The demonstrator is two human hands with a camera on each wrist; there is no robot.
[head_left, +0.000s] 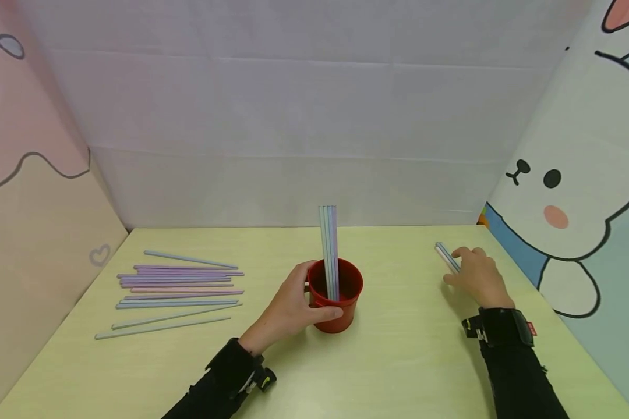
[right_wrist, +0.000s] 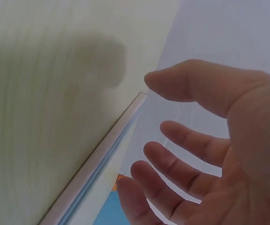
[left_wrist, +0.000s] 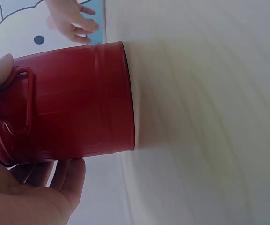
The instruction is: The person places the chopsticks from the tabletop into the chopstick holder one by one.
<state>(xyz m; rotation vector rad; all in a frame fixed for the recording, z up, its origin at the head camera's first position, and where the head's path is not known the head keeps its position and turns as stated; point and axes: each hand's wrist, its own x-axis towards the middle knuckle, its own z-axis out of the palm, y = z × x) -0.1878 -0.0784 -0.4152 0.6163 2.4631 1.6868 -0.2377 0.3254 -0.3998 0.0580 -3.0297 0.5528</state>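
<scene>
My left hand [head_left: 299, 305] grips a red metal cup [head_left: 350, 308] from its left side, thumb across the front. The cup stands upright on the table, and its side handle [left_wrist: 29, 101] shows in the left wrist view. Several thin, straw-like sticks [head_left: 329, 250], pale blue, green and purple, stand in it. At the right, my right hand [head_left: 479, 279] hovers over a few more sticks [head_left: 447, 256] lying on the tabletop. In the right wrist view a pink stick [right_wrist: 102, 150] lies beside a blue one, apart from the loosely bent fingers [right_wrist: 172, 166].
On the left of the pale yellow table [head_left: 398, 366] lie several loose sticks [head_left: 178, 282] in purple, pink, blue and green, roughly side by side. A white backdrop [head_left: 304, 116] rises behind the table, with printed panels [head_left: 582, 203] at the sides.
</scene>
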